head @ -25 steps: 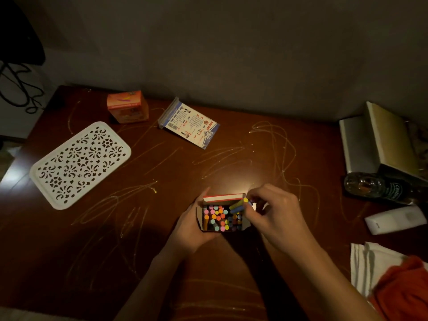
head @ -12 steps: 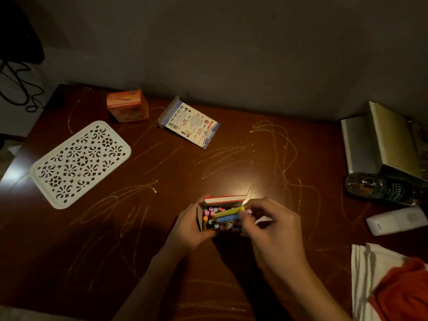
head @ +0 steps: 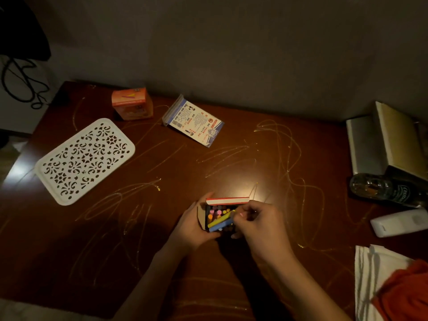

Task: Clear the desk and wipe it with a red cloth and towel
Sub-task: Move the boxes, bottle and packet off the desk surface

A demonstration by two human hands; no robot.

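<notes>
The left hand [head: 191, 228] cupped the small open chalk box [head: 217, 216] from its left side, fingers curled round the cardboard wall, and held it just above or on the worktop [head: 231, 163] near the front middle; which of the 2 could not be told. The right hand [head: 259, 224] sat just to the right of the box, its fingers [head: 243, 216] pinched on the near ends of 2 loose chalk sticks, a yellow one [head: 221, 219] and a blue one [head: 220, 226]. Those sticks lay almost flat across the mouth of the box, long axes running from the right hand leftward and slightly toward the person, while the chalks already packed stood on end, showing only their round coloured tips. That mismatch looked like the thing the next move hinged on: the sticks would probably need tipping upright, free ends down, before they could slide into a gap among the others. The red-edged lid flap [head: 228, 200] stood open at the far side (clear of the sticks, so likely no obstacle). The right hand was the nearer one to do the tipping, the left seemingly serving only to steady the box. The red cloth [head: 405, 295] and the white towel [head: 370, 269] lay together at the right front corner, well apart from both hands, with yellow scribbles covering the worktop, so wiping appeared not yet begun.
</notes>
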